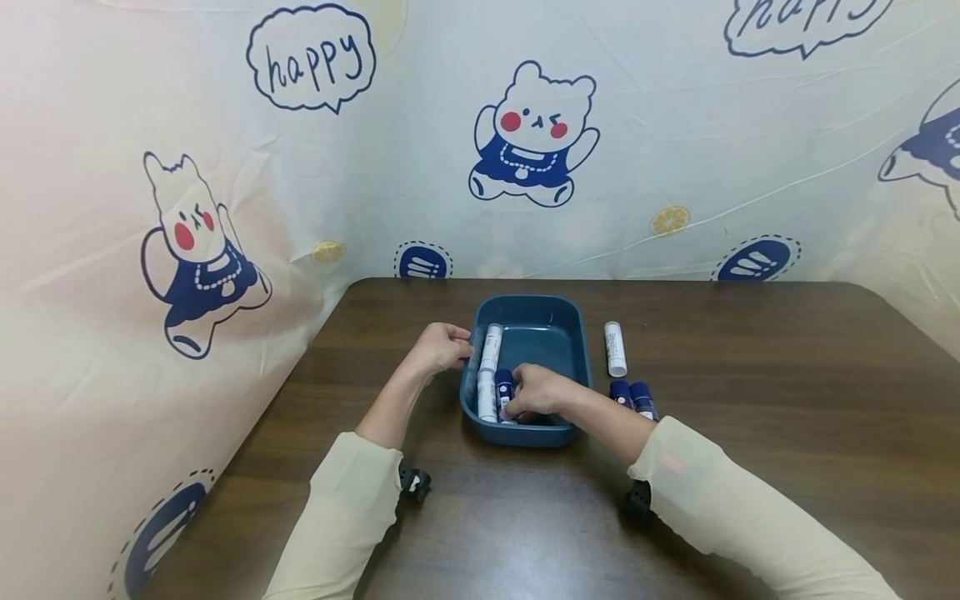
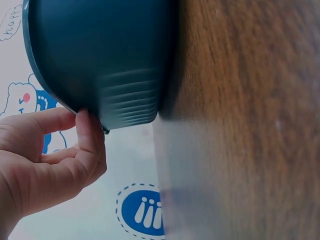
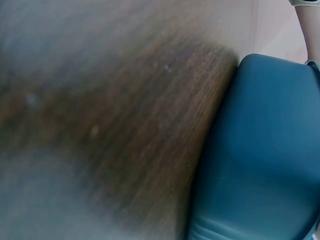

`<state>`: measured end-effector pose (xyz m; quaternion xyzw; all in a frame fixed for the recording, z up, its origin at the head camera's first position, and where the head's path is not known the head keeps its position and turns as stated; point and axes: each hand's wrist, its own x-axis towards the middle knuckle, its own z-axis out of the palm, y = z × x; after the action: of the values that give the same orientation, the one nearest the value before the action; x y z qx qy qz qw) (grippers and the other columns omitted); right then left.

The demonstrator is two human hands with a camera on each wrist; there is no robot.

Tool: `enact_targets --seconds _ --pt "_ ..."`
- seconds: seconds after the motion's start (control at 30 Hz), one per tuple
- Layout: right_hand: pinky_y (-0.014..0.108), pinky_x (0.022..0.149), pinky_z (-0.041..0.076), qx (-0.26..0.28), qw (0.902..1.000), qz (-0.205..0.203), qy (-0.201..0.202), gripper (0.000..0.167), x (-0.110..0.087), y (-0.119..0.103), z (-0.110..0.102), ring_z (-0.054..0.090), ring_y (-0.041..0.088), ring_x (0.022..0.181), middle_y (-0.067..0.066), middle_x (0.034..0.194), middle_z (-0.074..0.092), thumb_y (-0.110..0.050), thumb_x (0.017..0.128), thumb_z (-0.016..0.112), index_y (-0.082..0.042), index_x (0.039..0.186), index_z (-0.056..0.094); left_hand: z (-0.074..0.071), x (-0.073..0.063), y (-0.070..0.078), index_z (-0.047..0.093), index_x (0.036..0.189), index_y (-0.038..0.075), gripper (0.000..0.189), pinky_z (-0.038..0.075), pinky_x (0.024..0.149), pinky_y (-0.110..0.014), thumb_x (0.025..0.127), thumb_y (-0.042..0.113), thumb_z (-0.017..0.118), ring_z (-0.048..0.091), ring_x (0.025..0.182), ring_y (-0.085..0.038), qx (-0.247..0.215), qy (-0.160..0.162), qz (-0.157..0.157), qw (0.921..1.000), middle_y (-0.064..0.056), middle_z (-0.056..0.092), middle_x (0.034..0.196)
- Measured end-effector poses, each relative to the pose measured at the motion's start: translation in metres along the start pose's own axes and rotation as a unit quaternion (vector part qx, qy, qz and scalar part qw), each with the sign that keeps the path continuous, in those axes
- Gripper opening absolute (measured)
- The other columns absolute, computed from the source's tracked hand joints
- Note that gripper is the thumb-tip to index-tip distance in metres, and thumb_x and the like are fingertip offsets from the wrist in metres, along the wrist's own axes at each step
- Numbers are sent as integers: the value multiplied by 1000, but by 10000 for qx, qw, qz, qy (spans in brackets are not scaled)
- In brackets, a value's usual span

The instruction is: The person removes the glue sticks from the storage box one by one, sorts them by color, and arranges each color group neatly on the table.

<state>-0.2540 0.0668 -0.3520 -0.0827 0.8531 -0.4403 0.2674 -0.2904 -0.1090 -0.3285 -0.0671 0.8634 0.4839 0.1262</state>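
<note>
A dark teal plastic bin (image 1: 585, 350) stands on the table. At its left rim, the thumb and fingers of my left hand (image 1: 444, 346) pinch the edge; the left wrist view shows that hand (image 2: 65, 150) gripping the rim of the bin (image 2: 125, 55) from outside. Inside, two white glue sticks (image 1: 491, 346) lie end to end along the left wall. My right hand (image 1: 542, 389) reaches over the near right side and holds a blue-capped glue stick (image 1: 504, 383) beside the nearer white one. In the right wrist view the outer wall of the bin (image 3: 265, 145) hides this hand's fingers.
To the right of the bin, a white glue stick (image 1: 615, 350) lies on the brown table (image 1: 750, 375). Nearer, two blue-capped glue sticks (image 1: 641, 397) lie side by side, partly behind my right forearm. A printed curtain (image 1: 420, 150) hangs behind the table and along its left.
</note>
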Motion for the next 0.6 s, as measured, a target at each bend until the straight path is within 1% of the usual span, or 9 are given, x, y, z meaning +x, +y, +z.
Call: enact_targets --seconds 0.1,0.27,0.4,0.5,0.6 --pt "29 70 51 -37 10000 32 -26 76 0 0 -1 60 19 70 12 88 57 -5 76 72 7 137 29 1 0 0 54 122 0 32 42 94 -45 91 9 55 60 96 -32 4 12 -13 10000 -18 57 116" --pt "28 71 49 121 9999 14 -101 75 1 1 -2 60 18 70 12 88 58 -4 76 71 6 138 29 1 1 0 54 122 0 32 41 95 -45 91 9 55 59 98 -32 -15 11 -20 10000 -18 55 117" --pt "29 72 49 261 9996 5 -131 75 0 2 -2 59 19 74 13 91 57 -3 76 70 6 138 29 1 1 -1 54 122 0 32 41 95 -45 91 8 55 59 98 -32 -5 -5 6 10000 -18 55 118" --pt "31 74 51 527 9985 53 -156 75 -1 2 -3 58 21 81 15 98 55 -1 75 70 6 138 30 1 1 -1 54 122 0 32 41 95 -45 91 8 55 60 97 -33 -6 -9 12 10000 -18 55 118" --pt "32 77 51 952 9951 171 -219 73 -2 1 -4 57 23 87 18 107 53 1 75 68 6 137 30 1 1 0 54 122 0 32 41 95 -45 91 8 55 60 97 -32 -20 1 -11 10000 -18 55 118"
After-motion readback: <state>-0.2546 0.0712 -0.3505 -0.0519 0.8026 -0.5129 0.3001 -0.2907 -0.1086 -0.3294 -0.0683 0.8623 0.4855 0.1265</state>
